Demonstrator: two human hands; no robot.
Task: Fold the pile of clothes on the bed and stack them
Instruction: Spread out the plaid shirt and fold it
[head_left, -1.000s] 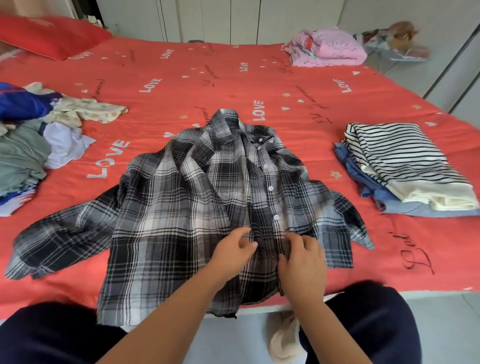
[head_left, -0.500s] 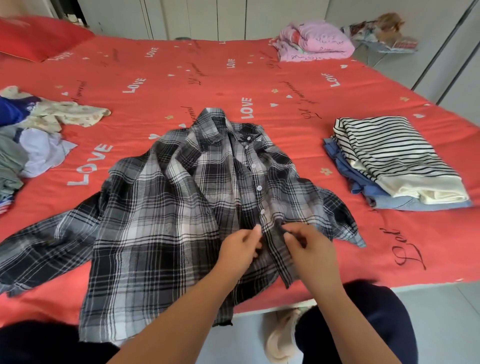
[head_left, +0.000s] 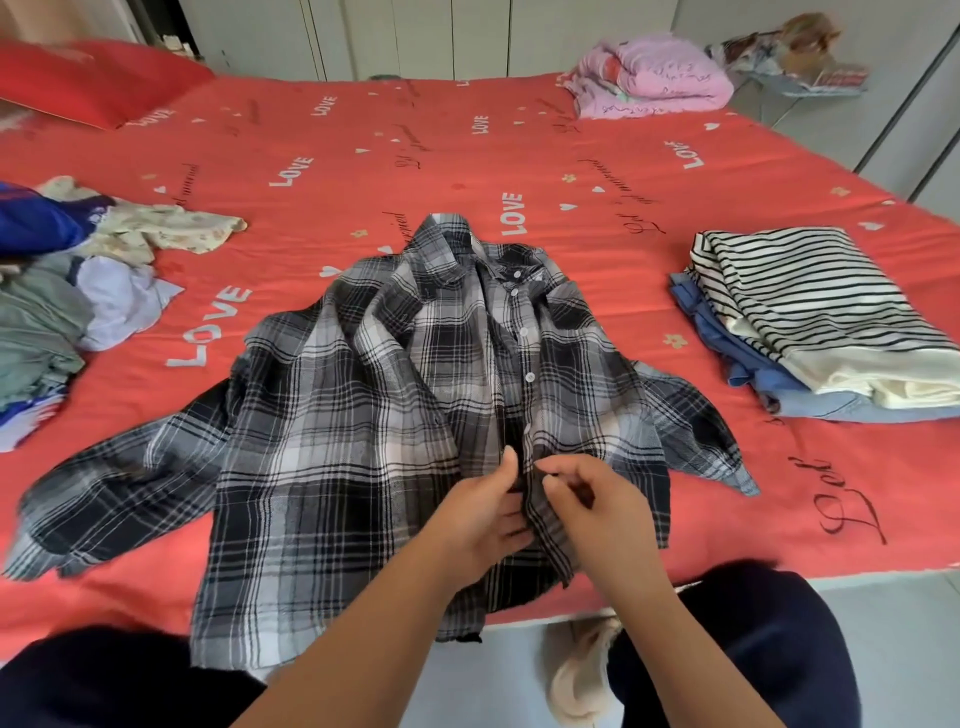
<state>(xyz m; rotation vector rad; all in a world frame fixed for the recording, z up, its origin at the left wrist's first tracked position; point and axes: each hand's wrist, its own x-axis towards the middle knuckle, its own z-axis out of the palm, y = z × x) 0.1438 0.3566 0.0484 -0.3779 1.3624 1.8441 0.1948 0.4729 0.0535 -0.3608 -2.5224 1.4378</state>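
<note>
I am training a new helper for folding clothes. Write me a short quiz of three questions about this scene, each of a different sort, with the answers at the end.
1. True or false: the plaid shirt is already folded.
2. Where does the striped top lie? A) under the plaid shirt B) on top of the blue folded clothes C) on the floor
3. Fill in: the left hand and the right hand both hold the plaid shirt along its ____ front.
Key: 1 false, it lies spread out on the bed with its sleeves out; 2 B; 3 button.
</note>
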